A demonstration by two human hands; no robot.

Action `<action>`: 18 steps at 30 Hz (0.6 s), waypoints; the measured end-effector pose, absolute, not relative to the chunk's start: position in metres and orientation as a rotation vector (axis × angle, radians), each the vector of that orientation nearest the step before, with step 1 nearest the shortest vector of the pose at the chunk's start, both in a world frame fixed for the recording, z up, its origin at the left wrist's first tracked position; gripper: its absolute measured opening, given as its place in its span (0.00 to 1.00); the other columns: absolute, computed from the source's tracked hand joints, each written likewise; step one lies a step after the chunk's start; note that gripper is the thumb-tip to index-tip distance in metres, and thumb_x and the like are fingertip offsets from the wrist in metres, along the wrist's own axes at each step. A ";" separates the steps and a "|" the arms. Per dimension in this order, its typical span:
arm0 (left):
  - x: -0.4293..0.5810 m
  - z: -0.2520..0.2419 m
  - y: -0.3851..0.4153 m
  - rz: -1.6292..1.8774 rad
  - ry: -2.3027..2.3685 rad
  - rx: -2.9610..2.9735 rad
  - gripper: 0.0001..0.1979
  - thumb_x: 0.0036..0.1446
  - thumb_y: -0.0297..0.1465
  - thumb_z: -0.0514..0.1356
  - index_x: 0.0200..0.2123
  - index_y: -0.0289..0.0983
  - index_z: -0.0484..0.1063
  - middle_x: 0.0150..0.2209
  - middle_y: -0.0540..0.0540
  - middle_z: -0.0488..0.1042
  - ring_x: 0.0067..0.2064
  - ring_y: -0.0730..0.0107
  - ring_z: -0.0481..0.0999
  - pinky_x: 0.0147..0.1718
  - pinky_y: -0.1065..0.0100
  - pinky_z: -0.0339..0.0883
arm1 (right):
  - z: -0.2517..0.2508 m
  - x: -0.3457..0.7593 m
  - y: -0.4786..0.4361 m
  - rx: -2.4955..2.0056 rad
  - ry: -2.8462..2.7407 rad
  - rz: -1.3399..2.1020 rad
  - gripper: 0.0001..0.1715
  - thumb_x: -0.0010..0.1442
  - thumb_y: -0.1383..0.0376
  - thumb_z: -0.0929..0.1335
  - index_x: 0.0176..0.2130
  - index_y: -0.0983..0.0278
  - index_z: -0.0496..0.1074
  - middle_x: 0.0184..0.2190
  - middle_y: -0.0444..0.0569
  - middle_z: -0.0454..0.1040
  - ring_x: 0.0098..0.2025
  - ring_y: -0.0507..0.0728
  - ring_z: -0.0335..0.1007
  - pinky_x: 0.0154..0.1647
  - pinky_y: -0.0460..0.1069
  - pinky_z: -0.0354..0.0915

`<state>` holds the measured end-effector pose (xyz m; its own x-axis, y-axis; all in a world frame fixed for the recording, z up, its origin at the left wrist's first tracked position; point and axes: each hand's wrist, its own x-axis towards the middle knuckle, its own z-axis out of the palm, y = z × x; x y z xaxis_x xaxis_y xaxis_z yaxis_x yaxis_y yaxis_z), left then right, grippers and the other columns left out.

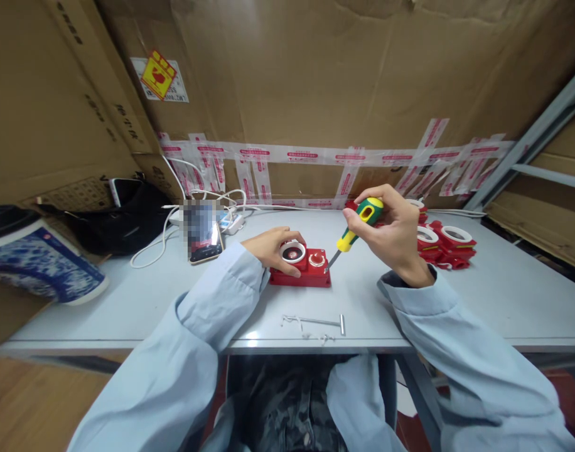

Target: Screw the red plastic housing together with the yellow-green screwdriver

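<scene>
Okay, the red box (311,274) was braced on the bench (353,292) by the left hand's (277,248) half-spread fingers; the screwdriver (346,240), tilted, was gripped by the right hand's (395,231) curled fingers. Squarer alignment was probably needed.

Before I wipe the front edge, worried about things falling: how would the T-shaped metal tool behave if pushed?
The T-shaped metal tool should stay stiff, its shaft being straight and shiny. It may slide easily on the smooth tabletop, though its crossbar probably limits rolling.
</scene>
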<state>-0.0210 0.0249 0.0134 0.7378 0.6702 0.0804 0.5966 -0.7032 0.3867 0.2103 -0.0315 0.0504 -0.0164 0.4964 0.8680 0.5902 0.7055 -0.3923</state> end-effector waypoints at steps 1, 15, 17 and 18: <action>-0.021 0.013 0.025 0.307 0.981 2.605 0.30 0.39 0.48 0.68 0.46 0.42 0.70 0.36 0.49 0.66 0.39 0.63 0.68 0.41 0.65 0.60 | 0.050 0.210 -0.032 -0.893 -1.665 -0.092 0.11 0.50 0.60 0.72 0.32 0.61 0.68 0.26 0.42 0.68 0.24 0.49 0.60 0.22 0.45 0.60; 0.014 0.022 -0.005 0.899 0.780 2.568 0.21 0.49 0.45 0.65 0.42 0.39 0.68 0.40 0.46 0.69 0.42 0.64 0.70 0.44 0.64 0.63 | 0.051 0.193 -0.039 -0.952 -1.817 -0.182 0.09 0.56 0.59 0.67 0.36 0.61 0.69 0.24 0.41 0.66 0.24 0.50 0.60 0.27 0.46 0.59; 0.027 0.023 -0.013 1.129 0.751 2.467 0.16 0.51 0.42 0.64 0.35 0.37 0.67 0.33 0.48 0.70 0.35 0.68 0.69 0.37 0.67 0.64 | 0.051 0.192 -0.041 -0.965 -1.854 -0.190 0.12 0.60 0.58 0.63 0.40 0.61 0.69 0.28 0.44 0.70 0.28 0.52 0.64 0.31 0.48 0.61; 0.032 0.023 -0.015 1.206 0.761 2.413 0.15 0.51 0.41 0.64 0.32 0.36 0.66 0.31 0.49 0.70 0.33 0.70 0.68 0.35 0.68 0.64 | 0.052 0.192 -0.041 -0.960 -1.874 -0.155 0.14 0.61 0.59 0.61 0.43 0.62 0.69 0.31 0.46 0.71 0.31 0.53 0.66 0.33 0.48 0.62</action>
